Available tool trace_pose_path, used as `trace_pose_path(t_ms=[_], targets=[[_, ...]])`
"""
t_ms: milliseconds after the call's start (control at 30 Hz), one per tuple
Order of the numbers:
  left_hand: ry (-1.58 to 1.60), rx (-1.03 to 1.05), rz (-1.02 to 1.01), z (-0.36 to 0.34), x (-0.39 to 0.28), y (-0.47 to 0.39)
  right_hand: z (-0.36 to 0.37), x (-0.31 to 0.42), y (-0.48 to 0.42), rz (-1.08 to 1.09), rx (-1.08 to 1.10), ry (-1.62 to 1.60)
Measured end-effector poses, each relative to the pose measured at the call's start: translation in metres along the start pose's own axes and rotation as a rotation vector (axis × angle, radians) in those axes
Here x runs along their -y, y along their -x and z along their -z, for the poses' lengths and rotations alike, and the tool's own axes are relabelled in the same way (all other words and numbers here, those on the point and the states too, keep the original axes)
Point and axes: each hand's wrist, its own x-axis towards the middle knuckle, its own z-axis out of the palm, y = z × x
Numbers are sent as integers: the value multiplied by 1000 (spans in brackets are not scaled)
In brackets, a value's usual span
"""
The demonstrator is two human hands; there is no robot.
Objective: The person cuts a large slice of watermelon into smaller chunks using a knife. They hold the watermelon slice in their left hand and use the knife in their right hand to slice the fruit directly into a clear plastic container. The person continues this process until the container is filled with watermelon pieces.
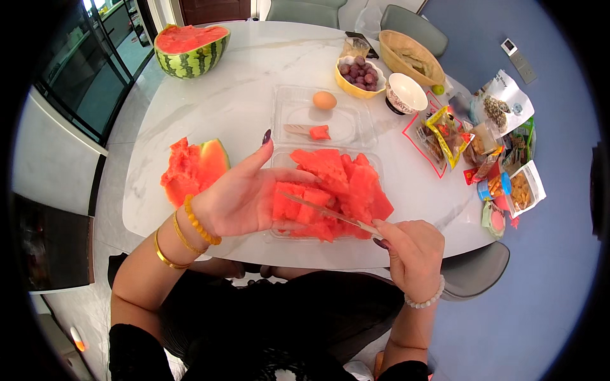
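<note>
My left hand [243, 197] is palm up with the thumb raised, and a cut watermelon chunk [287, 202] rests across its fingers, hiding some of them. In my right hand [414, 250] is a slim knife [329, 211], held by its handle, its blade lying over the chunk. Beneath both is a clear plastic container [376, 164] heaped with red watermelon pieces [364, 185]. Its clear lid [350, 126] extends behind it. On the lid are a brown egg [324, 100] and a pale utensil [296, 128] with a small melon piece [320, 132] at one end.
A watermelon wedge [195, 166] lies to the left on the marble-patterned table [257, 62]. The large cut watermelon [193, 52] stands far left. Behind, to the right, are a yellow bowl of grapes [360, 78], a patterned bowl [406, 94], a basket [412, 57] and several snack packets [448, 133].
</note>
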Motion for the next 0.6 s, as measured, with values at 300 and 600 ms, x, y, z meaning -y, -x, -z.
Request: trace_pose_path(t_ms=[300, 600], targets=[[-16, -32, 88, -10, -11, 1, -15, -3, -12, 95, 2, 26], [-18, -12, 91, -8, -14, 0, -18, -4, -11, 32, 114, -20]])
